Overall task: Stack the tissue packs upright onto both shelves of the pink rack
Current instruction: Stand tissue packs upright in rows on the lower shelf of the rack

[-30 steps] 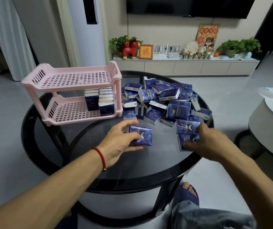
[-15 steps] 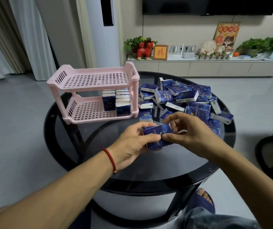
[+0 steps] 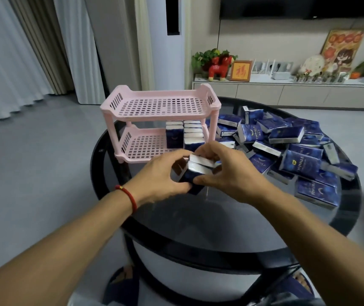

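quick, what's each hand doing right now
Left hand: closed on the tissue packs, gripping their left side.
Right hand: closed on the same packs from the right.

"TWINKLE" on a blue tissue pack [image 3: 301, 162]; "福" on a framed picture [image 3: 241, 71]

The room is a bit dim, with soft, even light and no hard shadows. The dark glass table [image 3: 231, 208] is shiny and shows pale, cloudy patches of light on its top. The white edges of the tissue packs [image 3: 198, 166] look bright and a little washed out. The hands are slightly blurry, and so are the things on the far cabinet [image 3: 286, 89]. Near the edges the picture bends: the curtains [image 3: 11, 62] lean, and the arms at the bottom look stretched and big. The screen [image 3: 297, 6] up top is just black.
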`<state>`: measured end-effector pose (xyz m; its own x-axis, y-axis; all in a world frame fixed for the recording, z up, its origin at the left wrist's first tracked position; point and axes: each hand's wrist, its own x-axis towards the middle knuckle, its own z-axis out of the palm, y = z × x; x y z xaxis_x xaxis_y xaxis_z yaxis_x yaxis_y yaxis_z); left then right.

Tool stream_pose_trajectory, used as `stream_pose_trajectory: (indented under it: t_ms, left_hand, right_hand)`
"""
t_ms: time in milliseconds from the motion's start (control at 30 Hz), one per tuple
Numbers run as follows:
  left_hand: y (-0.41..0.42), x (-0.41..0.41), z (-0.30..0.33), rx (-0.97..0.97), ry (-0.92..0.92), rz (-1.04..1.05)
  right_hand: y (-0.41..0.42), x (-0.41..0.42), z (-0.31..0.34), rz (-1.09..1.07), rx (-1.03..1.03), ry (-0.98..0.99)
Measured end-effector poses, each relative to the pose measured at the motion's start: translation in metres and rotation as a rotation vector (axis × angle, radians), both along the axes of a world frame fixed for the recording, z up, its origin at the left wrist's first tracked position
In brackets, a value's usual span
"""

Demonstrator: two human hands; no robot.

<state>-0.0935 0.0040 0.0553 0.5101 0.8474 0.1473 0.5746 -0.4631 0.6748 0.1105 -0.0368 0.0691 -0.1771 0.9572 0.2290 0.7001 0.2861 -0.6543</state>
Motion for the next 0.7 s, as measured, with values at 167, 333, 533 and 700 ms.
stream_pose_trajectory:
  t_ms: [167, 333, 533, 700]
  left_hand:
    - [0.022, -0.020, -0.018, -0.109, 0.013, 0.028]
    - [0.042, -0.030, -0.026, -0.139, -0.042, 0.088]
    - [0.065, -0.036, -0.021, -0.041, -0.228, 0.362]
    - [0.083, -0.021, -0.014, 0.020, -0.224, 0.457]
  right_hand:
    - [0.018, -0.024, -0.016, 0.019, 0.051, -0.063]
    - [0.027, -0.032, -0.017, 0.058, 0.002, -0.049]
    - [0.042, -0.005, -0.022, -0.413, 0.121, 0.161]
    - [0.058, 0.006, -0.030, -0.417, -0.040, 0.151]
